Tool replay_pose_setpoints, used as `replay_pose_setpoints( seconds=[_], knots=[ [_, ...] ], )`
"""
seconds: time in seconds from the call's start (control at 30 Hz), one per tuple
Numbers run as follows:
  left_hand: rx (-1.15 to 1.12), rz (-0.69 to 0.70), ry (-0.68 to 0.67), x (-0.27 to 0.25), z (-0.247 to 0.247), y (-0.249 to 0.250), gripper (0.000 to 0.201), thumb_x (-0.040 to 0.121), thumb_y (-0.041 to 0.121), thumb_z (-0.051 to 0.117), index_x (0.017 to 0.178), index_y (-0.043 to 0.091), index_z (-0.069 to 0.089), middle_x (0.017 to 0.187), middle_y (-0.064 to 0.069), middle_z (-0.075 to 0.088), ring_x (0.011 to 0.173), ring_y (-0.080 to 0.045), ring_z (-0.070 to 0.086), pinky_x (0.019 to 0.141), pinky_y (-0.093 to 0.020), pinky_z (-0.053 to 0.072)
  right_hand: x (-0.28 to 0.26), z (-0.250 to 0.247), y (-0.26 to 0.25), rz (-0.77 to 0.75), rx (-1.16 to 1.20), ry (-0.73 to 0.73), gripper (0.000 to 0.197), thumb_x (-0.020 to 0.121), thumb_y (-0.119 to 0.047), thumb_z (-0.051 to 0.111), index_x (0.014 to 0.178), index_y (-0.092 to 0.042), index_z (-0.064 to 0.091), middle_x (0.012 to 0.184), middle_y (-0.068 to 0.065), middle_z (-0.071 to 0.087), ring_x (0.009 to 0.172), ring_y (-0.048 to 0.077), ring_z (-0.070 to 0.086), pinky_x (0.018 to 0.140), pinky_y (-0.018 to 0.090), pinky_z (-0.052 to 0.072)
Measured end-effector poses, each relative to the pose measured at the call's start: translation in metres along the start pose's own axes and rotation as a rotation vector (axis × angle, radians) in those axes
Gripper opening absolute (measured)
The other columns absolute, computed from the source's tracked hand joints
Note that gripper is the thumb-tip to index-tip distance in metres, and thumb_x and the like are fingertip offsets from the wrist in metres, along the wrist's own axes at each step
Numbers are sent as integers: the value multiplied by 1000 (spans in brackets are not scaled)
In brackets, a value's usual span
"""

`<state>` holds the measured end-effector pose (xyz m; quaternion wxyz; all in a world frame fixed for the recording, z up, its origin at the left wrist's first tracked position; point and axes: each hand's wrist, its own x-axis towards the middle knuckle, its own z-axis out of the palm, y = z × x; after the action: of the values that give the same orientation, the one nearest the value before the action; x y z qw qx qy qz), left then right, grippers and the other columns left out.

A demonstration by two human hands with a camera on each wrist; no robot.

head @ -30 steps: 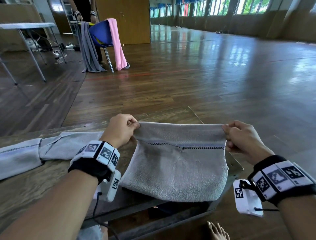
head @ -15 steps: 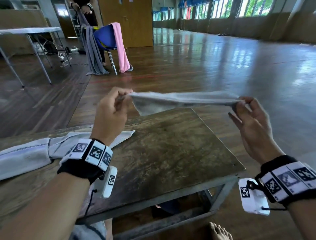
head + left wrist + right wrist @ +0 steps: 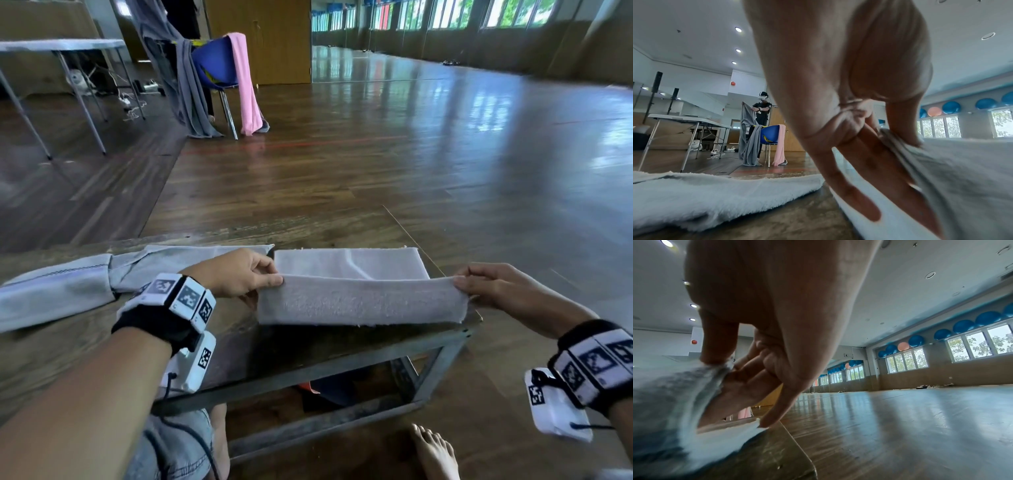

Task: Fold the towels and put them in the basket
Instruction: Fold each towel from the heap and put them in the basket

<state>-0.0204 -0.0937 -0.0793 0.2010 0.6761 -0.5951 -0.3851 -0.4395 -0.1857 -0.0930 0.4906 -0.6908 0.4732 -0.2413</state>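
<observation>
A small grey towel [image 3: 359,301] lies partly on the right end of the wooden table [image 3: 85,349], its far part flat and its near edge lifted. My left hand [image 3: 270,277] pinches the towel's left corner between thumb and fingers. My right hand [image 3: 460,282] pinches the right corner. The left wrist view shows the thumb and fingers clamped on the towel [image 3: 951,175]. In the right wrist view the same pinch holds the towel [image 3: 674,394] above the table. A second grey towel [image 3: 68,284] lies spread along the table's left part. No basket is in view.
The table's right edge [image 3: 472,322] is close to my right hand. My bare foot [image 3: 435,452] is on the floor under it. Far back stand a blue chair [image 3: 215,65] with a pink towel [image 3: 246,85], a white folding table [image 3: 61,44] and another person [image 3: 761,112].
The towel went from hanging low over the table edge, up stretched in the air, and now down onto the table, its far part laid flat. Both hands came down with it.
</observation>
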Motion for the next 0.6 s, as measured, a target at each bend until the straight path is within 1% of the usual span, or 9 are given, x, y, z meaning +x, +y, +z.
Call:
replay_pose_setpoints(
  seconds=[0.07,0.13,0.23,0.3,0.37,0.43,0.47,0.53,0.6],
  knots=[
    [-55,-88,-103,0,-1,-1,16,89,23,71,88,7,68,79,-7,69,60,-22,68,67,-41,61,0,1,-2,75,-4,-69,19,96,-17,64,87,-1,68,78,5,69,70,14,68,70,29,57],
    [-64,-169,-182,2,-3,-3,17,86,24,73,87,8,68,85,-15,71,57,-25,70,60,-35,62,4,4,-1,124,-33,-104,18,96,-18,65,87,-2,68,74,4,71,63,16,68,59,24,56],
    [10,-225,-119,11,-6,-9,20,86,26,74,90,7,68,84,-16,73,63,-29,74,56,-33,61,18,14,2,100,-128,-20,18,95,-19,68,86,-3,68,65,0,72,54,13,67,47,20,50],
    [84,-214,-27,20,-5,-13,22,88,28,72,92,7,68,86,-15,74,69,-29,74,57,-33,61,35,23,5,50,-216,81,18,94,-21,70,83,-7,68,62,-4,70,51,8,62,48,21,48],
    [182,-163,63,28,-3,-15,22,90,30,71,90,8,69,89,-15,74,77,-33,74,64,-39,62,53,30,9,-9,-339,203,19,92,-25,73,78,-13,68,67,-5,68,60,11,59,61,28,48],
    [254,-107,145,34,1,-14,21,91,30,71,87,10,71,84,-13,74,80,-35,72,67,-41,61,69,34,15,-41,-444,298,18,89,-29,74,76,-19,67,76,-5,68,71,12,59,69,29,44],
    [276,-86,181,36,2,-14,20,91,30,71,85,11,72,80,-10,73,76,-33,70,65,-40,59,75,36,18,-47,-466,324,18,88,-30,75,75,-21,66,78,-6,68,74,9,59,68,27,42],
    [309,-70,222,41,5,-14,19,90,29,71,83,11,74,69,-2,68,65,-22,63,58,-30,51,83,40,23,-44,-481,348,18,87,-33,75,75,-24,66,80,-9,68,77,1,58,64,20,39],
    [338,-77,205,46,8,-15,19,90,28,71,84,11,75,66,3,64,59,-11,57,55,-24,43,89,41,28,-29,-477,326,15,87,-33,75,76,-26,67,82,-10,69,78,-2,58,63,16,38]
  ],
)
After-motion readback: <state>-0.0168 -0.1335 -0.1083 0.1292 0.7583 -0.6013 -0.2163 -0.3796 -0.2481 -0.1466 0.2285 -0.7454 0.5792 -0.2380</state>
